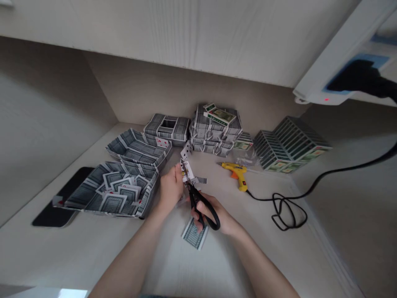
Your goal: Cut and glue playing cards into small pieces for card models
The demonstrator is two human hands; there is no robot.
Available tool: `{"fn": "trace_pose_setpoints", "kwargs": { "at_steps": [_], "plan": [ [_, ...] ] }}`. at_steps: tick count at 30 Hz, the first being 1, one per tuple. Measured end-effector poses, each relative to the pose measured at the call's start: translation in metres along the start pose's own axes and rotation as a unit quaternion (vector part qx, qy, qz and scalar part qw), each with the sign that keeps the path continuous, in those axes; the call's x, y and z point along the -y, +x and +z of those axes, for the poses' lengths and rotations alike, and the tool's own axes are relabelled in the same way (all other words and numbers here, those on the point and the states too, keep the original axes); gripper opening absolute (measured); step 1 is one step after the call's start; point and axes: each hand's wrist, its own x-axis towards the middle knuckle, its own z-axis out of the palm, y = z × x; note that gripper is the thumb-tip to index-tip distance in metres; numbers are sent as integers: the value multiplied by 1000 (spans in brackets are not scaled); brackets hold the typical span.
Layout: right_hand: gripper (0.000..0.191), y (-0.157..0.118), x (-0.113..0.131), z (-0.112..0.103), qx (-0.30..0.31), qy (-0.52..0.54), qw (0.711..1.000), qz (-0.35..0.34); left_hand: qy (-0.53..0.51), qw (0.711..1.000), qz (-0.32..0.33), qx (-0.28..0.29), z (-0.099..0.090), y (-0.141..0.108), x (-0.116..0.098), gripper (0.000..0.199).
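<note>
My left hand (171, 187) is closed on a playing card (187, 170), held up over the middle of the desk. Black-handled scissors (194, 194) are in my right hand (214, 213), its fingers through the handle loops. The scissor blades lie across the card, close to my left fingers. Another card piece with black pips (186, 151) shows just beyond the blades. Small cut scraps (202, 180) lie beside the blades on the right. Below my right hand a card (194, 236) rests face down on the desk, partly covered by the fingers.
An open box made of cards (93, 194) holds several loose cards at left, on a black flat object (49, 214). More card-built boxes (167, 127) stand behind. A yellow glue gun (237, 174) lies right, its cord looped. Stacked card packs (297, 140) and a power strip (322, 97) are farther right.
</note>
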Motion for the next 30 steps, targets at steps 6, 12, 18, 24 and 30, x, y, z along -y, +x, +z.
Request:
{"fn": "trace_pose_setpoints", "kwargs": {
  "at_steps": [6, 12, 18, 24, 30],
  "plan": [
    [60, 2, -5, 0, -12, 18, 1000, 10, 4, 1000, -1, 3, 0, 0, 0, 44],
    [51, 2, -6, 1, -18, 37, 999, 12, -9, 1000, -4, 2, 0, 0, 0, 44],
    [49, 2, -5, 3, -30, 39, 999, 17, -23, 1000, -8, 1, 1, 1, 0, 44],
    [48, 2, -5, 5, -36, 46, 998, 18, -43, 999, -16, 1, 0, 1, -2, 44],
    [47, 2, -7, 5, -42, 55, 997, 20, -53, 998, -16, -1, 2, 1, -1, 43]
  ]
}}
